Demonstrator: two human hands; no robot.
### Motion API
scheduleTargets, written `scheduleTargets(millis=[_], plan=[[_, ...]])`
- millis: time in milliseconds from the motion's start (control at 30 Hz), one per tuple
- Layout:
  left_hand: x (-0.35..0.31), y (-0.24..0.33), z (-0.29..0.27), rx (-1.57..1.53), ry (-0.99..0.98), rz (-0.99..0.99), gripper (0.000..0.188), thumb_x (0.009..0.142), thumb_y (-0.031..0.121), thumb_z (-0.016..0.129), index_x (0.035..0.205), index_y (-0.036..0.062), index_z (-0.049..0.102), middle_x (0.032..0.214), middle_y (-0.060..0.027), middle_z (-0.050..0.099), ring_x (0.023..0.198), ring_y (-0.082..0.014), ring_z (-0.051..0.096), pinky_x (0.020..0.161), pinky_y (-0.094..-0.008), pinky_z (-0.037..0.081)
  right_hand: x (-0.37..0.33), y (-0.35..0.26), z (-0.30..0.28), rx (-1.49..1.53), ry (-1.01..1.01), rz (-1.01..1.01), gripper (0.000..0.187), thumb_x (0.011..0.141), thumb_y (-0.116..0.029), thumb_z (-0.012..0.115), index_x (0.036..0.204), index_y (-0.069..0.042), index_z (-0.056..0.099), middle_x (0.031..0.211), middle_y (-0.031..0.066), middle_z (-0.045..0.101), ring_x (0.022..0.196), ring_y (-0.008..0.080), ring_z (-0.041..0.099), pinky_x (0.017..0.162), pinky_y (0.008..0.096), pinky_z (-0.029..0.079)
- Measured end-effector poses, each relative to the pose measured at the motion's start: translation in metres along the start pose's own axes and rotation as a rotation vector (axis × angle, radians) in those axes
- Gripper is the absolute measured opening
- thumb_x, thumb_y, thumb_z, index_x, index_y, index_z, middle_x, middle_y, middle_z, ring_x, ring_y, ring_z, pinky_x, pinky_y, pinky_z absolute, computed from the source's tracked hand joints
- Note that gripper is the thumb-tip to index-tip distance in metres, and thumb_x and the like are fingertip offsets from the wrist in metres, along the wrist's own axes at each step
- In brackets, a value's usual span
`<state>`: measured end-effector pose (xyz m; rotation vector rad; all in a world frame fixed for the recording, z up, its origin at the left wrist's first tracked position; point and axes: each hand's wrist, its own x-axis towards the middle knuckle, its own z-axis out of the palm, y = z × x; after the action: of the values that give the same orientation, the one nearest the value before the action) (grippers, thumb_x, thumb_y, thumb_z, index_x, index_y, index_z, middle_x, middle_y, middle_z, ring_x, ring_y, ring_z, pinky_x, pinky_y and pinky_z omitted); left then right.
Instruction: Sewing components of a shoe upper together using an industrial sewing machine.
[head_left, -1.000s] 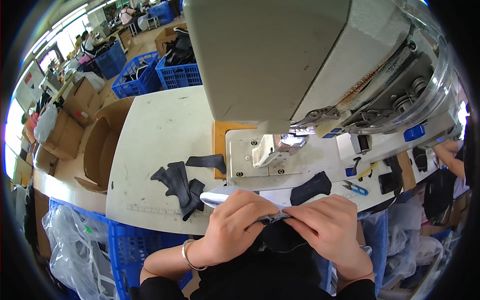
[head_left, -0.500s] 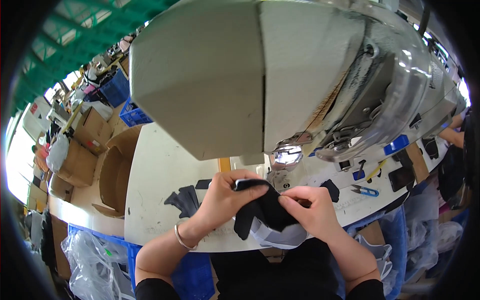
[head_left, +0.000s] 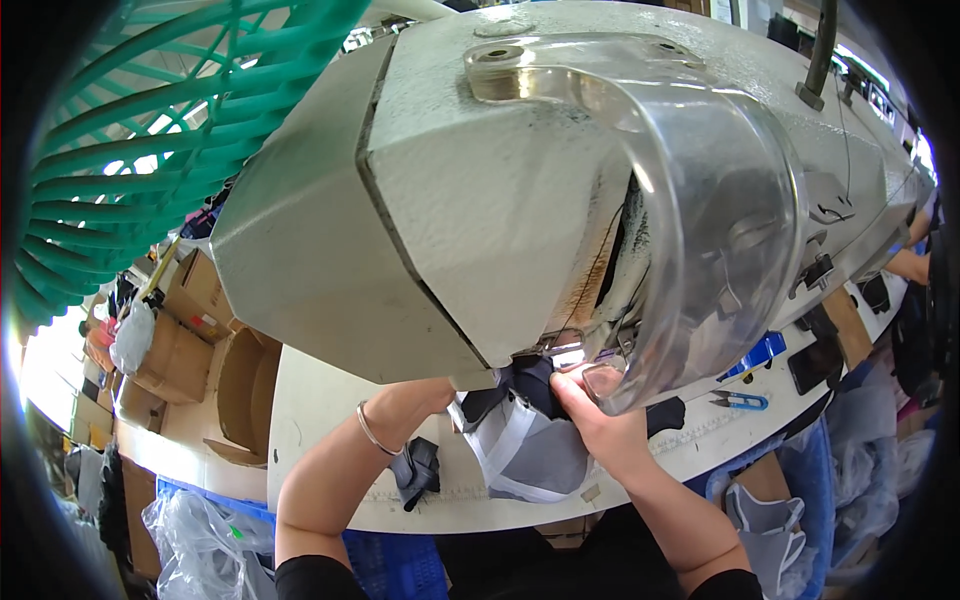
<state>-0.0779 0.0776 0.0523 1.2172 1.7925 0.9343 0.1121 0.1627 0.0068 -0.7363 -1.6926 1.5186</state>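
A grey fabric piece (head_left: 540, 455) with white edging hangs over the near edge of the white table, its dark upper part (head_left: 535, 385) pushed up to the sewing machine's needle area. My right hand (head_left: 605, 425) is closed at that dark part, thumb and fingers pressing its right side, partly behind the clear guard. On the left, my left hand (head_left: 432, 396) reaches beneath the sewing machine head (head_left: 420, 230), which hides its fingers. A bangle (head_left: 378, 428) circles that wrist. A folded dark grey cloth piece (head_left: 416, 472) lies below my left wrist.
A clear curved guard (head_left: 700, 200) juts from the machine. Blue-handled thread snips (head_left: 740, 400), a dark phone (head_left: 812, 360) and a black scrap (head_left: 665, 415) lie to the right. Plastic-filled blue crates flank the white table (head_left: 330, 440). Cardboard boxes (head_left: 245, 395) stand left; a green fan cage (head_left: 170, 150) is upper left.
Both hands have moved forward from the near edge, taking the fabric up to the needle area. My left fingers have gone out of sight behind the machine head. The view has shifted closer to the machine.
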Motion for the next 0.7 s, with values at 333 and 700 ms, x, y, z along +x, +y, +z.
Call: scheduleTargets(millis=[333,700], plan=[[-0.003,0.011,-0.006,0.166,-0.03,0.081,0.053,0.09,0.032,0.068,0.13,-0.0001,0.054,0.131,-0.0211,0.057,0.123,-0.032,0.054,0.106,-0.0422,0.045,0.0,-0.007,0.004,-0.139,0.091,-0.127,0.029,0.08,-0.014,0.079,0.101,0.002,0.066,0.093,0.0103,0.072,0.081,0.0211,0.069,0.072,0.0321,0.052],[-0.009,0.019,-0.01,-0.052,-0.073,0.071,0.054,0.089,0.034,0.068,0.129,0.0005,0.054,0.131,-0.023,0.056,0.126,-0.0357,0.052,0.105,-0.0437,0.046,0.001,0.008,0.006,-0.075,0.055,-0.143,0.025,0.081,-0.014,0.079,0.099,0.001,0.068,0.089,0.0075,0.072,0.078,0.0172,0.069,0.07,0.0294,0.051]])
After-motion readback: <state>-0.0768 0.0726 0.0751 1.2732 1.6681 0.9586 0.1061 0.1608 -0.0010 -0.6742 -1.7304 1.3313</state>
